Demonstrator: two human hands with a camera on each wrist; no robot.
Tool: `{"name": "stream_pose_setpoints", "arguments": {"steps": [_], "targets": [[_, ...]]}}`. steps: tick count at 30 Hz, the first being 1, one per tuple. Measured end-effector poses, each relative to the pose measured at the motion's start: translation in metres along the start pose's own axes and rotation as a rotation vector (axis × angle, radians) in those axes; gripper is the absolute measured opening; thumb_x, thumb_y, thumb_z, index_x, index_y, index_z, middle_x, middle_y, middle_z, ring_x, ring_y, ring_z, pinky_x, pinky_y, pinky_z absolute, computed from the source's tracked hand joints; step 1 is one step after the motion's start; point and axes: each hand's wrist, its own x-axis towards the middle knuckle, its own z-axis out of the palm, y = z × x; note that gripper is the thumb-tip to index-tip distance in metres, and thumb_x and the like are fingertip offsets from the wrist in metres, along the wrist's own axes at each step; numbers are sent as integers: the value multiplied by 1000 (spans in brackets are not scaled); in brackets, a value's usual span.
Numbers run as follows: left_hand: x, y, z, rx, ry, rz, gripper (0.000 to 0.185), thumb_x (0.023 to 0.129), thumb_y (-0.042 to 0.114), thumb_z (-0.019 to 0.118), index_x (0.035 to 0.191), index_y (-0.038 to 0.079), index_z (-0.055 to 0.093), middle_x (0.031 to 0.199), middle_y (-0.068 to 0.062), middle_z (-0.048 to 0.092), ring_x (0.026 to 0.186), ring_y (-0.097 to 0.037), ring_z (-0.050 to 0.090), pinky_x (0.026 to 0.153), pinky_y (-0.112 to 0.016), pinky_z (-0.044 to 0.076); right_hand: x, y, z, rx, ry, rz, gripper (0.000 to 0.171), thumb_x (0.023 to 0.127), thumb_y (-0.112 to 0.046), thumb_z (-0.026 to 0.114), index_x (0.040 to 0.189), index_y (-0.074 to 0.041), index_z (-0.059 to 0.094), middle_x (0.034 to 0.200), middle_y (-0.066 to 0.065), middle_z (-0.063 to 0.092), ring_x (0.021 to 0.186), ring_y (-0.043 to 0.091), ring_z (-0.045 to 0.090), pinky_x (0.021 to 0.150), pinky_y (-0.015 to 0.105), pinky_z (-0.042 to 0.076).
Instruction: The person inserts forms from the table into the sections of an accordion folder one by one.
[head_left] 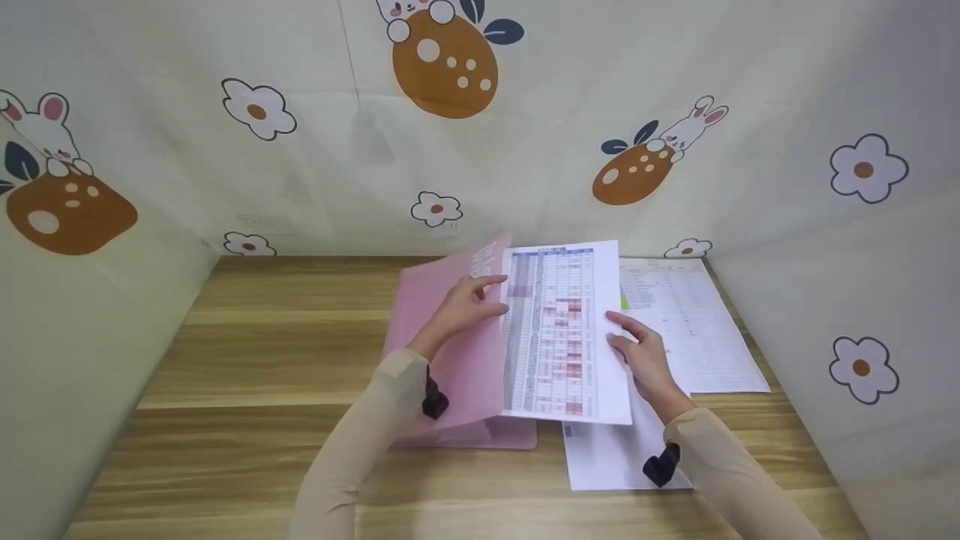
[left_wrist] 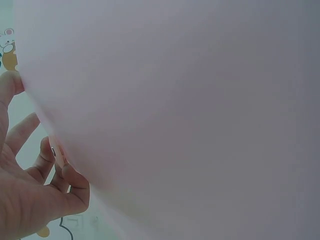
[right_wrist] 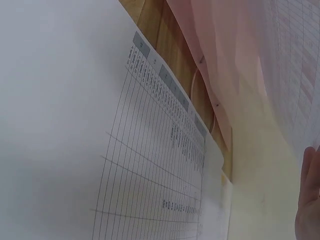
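A pink folder (head_left: 442,360) stands partly raised on the wooden table, its cover lifted at the right edge. My left hand (head_left: 466,306) pinches that edge; in the left wrist view the pink cover (left_wrist: 175,110) fills most of the picture beside the curled fingers (left_wrist: 77,187). A white sheet printed with a table in red and blue (head_left: 555,337) stands tilted against the cover. My right hand (head_left: 645,360) holds its right edge between thumb and fingers. In the right wrist view, only part of the right hand (right_wrist: 311,195) shows, beside the printed sheet (right_wrist: 300,45).
Another printed sheet (head_left: 720,330) lies flat at the back right of the table. A further white sheet (head_left: 611,457) with a table grid lies below the right hand. Patterned cloth walls (head_left: 540,157) enclose the back and sides of the wooden table (head_left: 277,360).
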Motion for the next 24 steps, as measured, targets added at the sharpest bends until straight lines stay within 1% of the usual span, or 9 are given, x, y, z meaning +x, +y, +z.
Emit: {"name": "stream_pose_setpoints", "arguments": {"steps": [6,12,18,24], "targets": [[0,0,0,3,-7,20,52,74,24,70,122,16,54,93,-7,46,83,-20,41,66,-28,32,4,0,8,-2,-29,6,41,85,2,47,126,0,46,129,14,38,106,25,45,77,22,41],[0,0,0,2,-10,21,51,74,24,69,122,16,55,92,-7,46,83,-20,41,66,-28,32,10,3,17,-26,-40,3,40,84,2,48,124,-1,48,130,12,39,111,24,42,85,28,38],[0,0,1,16,-9,26,52,74,25,70,122,16,55,91,-6,46,82,-19,41,65,-28,33,16,5,28,-42,-49,-26,40,82,3,49,122,0,50,129,13,41,117,24,37,91,32,33],[0,0,2,17,-19,2,53,73,27,70,124,19,53,94,-5,46,83,-19,42,65,-29,34,18,9,41,-42,-57,-57,42,80,6,50,122,1,49,127,14,43,117,24,35,91,33,32]]}}
